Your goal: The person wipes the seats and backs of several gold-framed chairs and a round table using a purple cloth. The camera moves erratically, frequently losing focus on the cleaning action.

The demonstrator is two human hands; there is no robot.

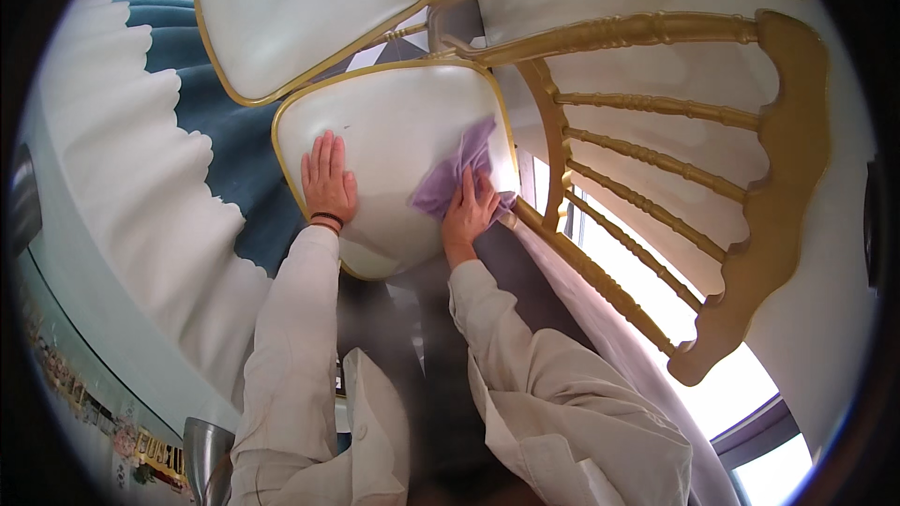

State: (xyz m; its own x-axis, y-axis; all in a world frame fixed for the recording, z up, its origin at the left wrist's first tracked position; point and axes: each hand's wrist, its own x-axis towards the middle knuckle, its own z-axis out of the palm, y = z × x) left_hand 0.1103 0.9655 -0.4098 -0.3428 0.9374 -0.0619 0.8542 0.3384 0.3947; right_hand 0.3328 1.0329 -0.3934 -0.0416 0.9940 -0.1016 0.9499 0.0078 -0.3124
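Observation:
A white padded chair seat point(394, 126) with gold edging lies before me, a small dark mark near its left part. My left hand point(328, 179) rests flat on the seat's left side, palm down, holding nothing. On the right side, a purple cloth point(450, 176) lies crumpled under my right hand point(471, 207), whose bent fingers press into it against the seat. The chair's gold spindle backrest point(654, 169) rises to the right.
A second white seat with gold edging point(316, 7) stands beyond, close to the first. To the left hangs a scalloped white tablecloth point(133, 169) over a blue cloth point(232, 140), beside a glass tabletop edge point(105, 337). A metal vessel point(207, 453) stands lower left; a bright window point(731, 393) is at right.

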